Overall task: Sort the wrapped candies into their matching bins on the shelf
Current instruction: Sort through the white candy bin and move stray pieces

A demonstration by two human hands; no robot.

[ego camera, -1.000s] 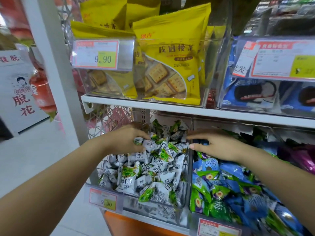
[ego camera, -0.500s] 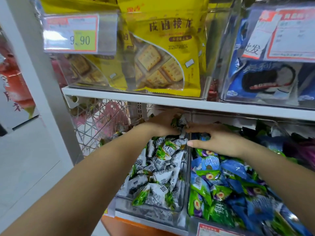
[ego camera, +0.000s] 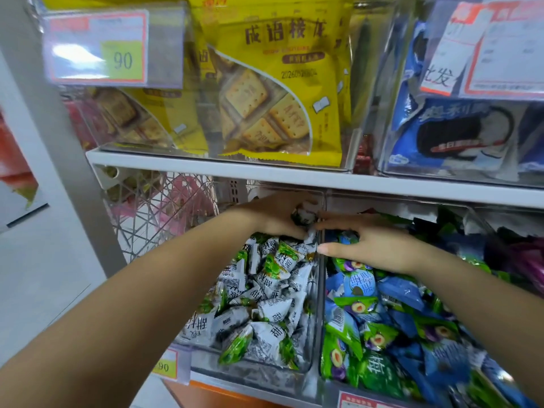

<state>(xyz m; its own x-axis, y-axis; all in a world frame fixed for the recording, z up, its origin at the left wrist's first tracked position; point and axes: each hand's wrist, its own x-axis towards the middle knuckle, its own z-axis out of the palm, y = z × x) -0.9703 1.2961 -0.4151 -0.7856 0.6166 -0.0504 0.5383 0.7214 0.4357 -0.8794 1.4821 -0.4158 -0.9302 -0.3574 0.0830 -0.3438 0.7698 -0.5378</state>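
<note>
Two clear bins sit side by side on the lower shelf. The left bin (ego camera: 316,290) holds several white-and-green wrapped candies (ego camera: 273,293). The right bin (ego camera: 329,387) holds blue and green wrapped candies (ego camera: 379,322). My left hand (ego camera: 273,214) reaches deep to the back of the left bin and grips a white-and-dark wrapped candy (ego camera: 304,215) by the divider. My right hand (ego camera: 368,245) lies palm down on the pile at the back of the right bin, fingers extended toward the divider; its fingertips are near the held candy.
The white shelf board (ego camera: 294,176) hangs low over both hands. Above it stand yellow biscuit packs (ego camera: 273,92) and blue cookie packs (ego camera: 459,134) in clear bins. A wire basket (ego camera: 159,213) is to the left, a price tag (ego camera: 166,363) at the front.
My left hand moved from the front of the white candy pile to the back right corner and now holds a candy. My right hand stayed nearly in place. The view moved closer.
</note>
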